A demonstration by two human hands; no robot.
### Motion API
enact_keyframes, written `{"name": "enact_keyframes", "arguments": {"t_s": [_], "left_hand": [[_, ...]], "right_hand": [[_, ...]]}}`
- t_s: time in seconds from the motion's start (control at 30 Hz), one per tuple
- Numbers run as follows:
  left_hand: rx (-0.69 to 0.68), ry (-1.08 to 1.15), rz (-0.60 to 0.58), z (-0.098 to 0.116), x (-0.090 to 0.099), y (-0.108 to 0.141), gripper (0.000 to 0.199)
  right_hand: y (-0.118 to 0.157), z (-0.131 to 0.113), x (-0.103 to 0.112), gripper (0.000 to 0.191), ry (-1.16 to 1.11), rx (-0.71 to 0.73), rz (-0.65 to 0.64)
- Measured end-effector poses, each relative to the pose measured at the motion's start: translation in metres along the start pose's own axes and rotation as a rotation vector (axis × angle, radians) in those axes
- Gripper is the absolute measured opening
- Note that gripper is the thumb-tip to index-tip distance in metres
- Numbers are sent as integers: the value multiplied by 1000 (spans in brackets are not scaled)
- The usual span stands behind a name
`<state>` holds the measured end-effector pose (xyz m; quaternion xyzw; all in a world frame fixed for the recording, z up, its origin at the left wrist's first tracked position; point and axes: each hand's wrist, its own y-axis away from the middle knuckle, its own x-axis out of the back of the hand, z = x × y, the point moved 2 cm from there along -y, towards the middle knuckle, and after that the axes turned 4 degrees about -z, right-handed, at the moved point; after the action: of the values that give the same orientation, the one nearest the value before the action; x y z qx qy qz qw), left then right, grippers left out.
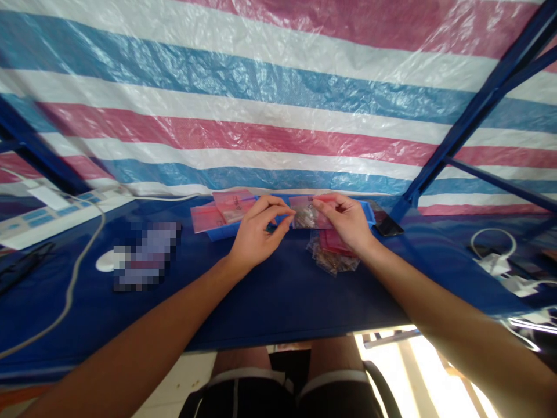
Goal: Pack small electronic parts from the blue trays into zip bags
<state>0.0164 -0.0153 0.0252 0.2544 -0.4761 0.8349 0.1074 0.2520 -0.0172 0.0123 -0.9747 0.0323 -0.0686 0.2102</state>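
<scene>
A small clear plastic bag [304, 215] with a pinkish top and small parts inside is held up above the table. Its right side is gripped by my right hand [348, 223], thumb in front. My left hand [261, 232] has its thumb and forefinger pinched together at the bag's left edge. Behind the hands are blue trays [224, 232], partly hidden. Pink plastic bags [204, 218] lie over the left one. Below my right hand, more clear bags of small parts [333, 261] and a pink bag [335, 241] rest on the table.
The blue table [270, 307] carries a white power strip [65, 217] at the left, with a cable [72, 284] trailing forward. A pixelated item [148, 255] lies nearby. A dark phone [387, 223] is behind my right hand; white chargers [496, 264] sit far right. Striped sheeting [270, 110] hangs behind.
</scene>
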Motion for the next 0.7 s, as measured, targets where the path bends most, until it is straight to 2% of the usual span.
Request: {"name": "enact_keyframes", "arguments": {"t_s": [0.07, 0.13, 0.27, 0.33, 0.5, 0.57, 0.7], "left_hand": [[-15, 20, 1, 2, 1, 0, 21], [22, 78, -67, 2, -1, 1, 28], [100, 112, -249, 0, -4, 2, 38], [119, 103, -267, -1, -4, 2, 39], [195, 174, -241, 0, -2, 3, 58], [209, 126, -234, -1, -2, 4, 54], [238, 74, -192, -6, -4, 5, 43]], "right_hand": [[6, -5, -5, 37, -7, 35, 50], [13, -13, -13, 37, -34, 62, 0], [23, -26, -25, 35, -121, 104, -335], [24, -28, -25, 36, -149, 100, -399], [21, -25, -23, 42, -163, 41, -386], [20, -23, -22, 40, -126, 54, -349], [16, -18, -15, 33, 37, 137, -96]]}}
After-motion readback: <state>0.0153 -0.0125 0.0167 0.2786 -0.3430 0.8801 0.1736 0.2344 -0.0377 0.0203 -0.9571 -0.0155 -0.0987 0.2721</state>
